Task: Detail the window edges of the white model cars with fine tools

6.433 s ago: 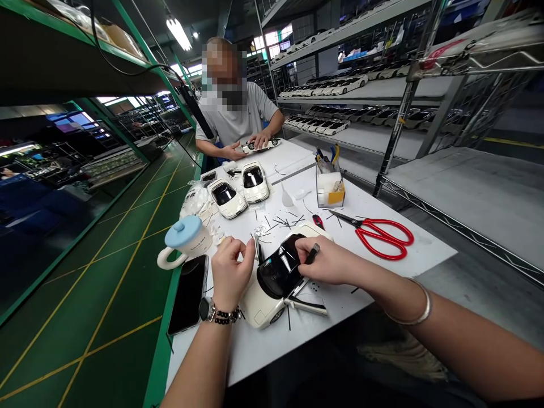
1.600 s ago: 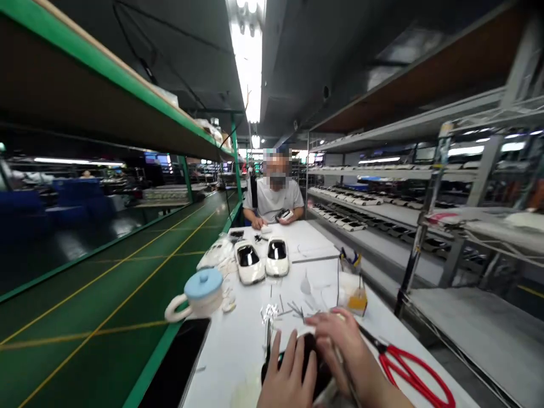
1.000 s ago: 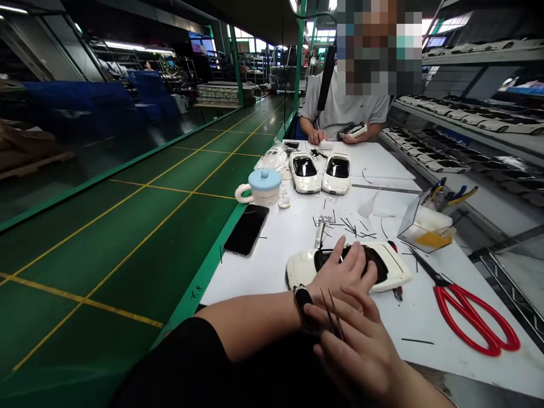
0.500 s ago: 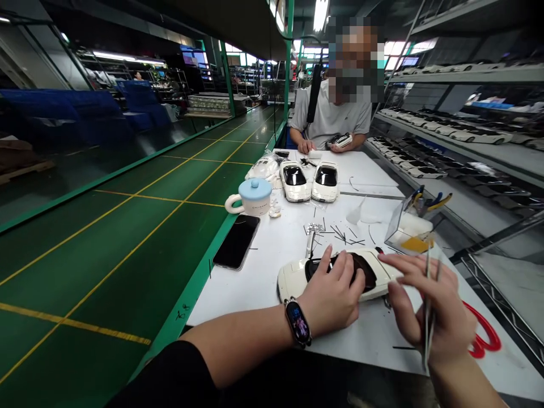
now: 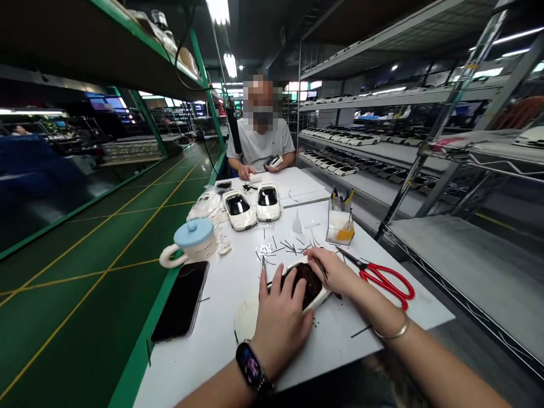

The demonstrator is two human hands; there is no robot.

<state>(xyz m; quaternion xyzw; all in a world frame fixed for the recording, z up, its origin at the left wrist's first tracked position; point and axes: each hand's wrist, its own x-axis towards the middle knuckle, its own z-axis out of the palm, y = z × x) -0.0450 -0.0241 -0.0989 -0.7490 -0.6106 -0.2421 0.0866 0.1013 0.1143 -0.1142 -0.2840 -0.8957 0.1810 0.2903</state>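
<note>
A white model car (image 5: 245,318) with a dark glass top lies on the white table top in front of me. My left hand (image 5: 283,317) rests over its middle, fingers spread across the roof and the thumb along the near side, holding it. At the car's far right end, my right hand (image 5: 334,271) is closed on slim tweezers (image 5: 322,268), mostly hidden by the fingers. Several short black strips (image 5: 291,247) lie scattered just beyond the car, beside small shiny bits (image 5: 266,250). To the right are red-handled scissors (image 5: 389,281).
At the left edge are a phone (image 5: 181,301) and a blue-lidded mug (image 5: 195,239). Two white model cars (image 5: 267,202) stand farther back, near a clear tool holder (image 5: 340,226). Across the table sits a person (image 5: 263,144) holding another car. Shelves (image 5: 365,99) of cars line the right.
My right hand has moved left and down onto the car's right end. My left hand stays on the car. The view has turned right, showing the whole scissors.
</note>
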